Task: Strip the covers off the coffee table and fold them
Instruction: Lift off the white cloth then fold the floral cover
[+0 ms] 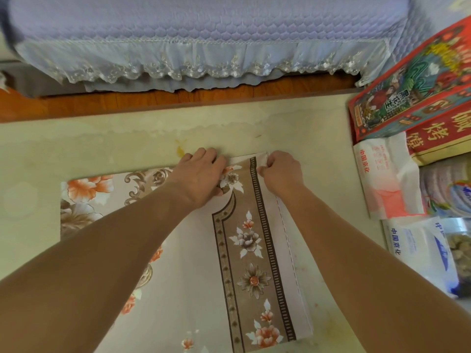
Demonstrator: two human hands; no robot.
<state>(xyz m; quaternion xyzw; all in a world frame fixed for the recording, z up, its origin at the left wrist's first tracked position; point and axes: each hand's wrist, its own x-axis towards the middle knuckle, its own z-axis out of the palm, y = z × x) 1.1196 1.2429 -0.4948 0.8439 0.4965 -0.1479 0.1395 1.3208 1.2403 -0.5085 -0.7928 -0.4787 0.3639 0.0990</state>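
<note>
A flowered cover [252, 250] with orange and brown blooms and a brown border lies partly folded on the pale coffee table [102, 141]. Both my hands are at its far edge. My left hand [201, 174] grips the folded layers with curled fingers, knuckles up. A little to the right, my right hand [280, 171] pinches the far right corner by the stitched white hem. The cloth under both hands is hidden. A lower layer of the cover sticks out to the left [86, 197].
Colourful red boxes [413, 93] and several white plastic bags [387, 179] crowd the table's right side. Beyond the table's far edge are a strip of wooden floor [178, 98] and a sofa under a lilac quilted cover with a lace frill [204, 42].
</note>
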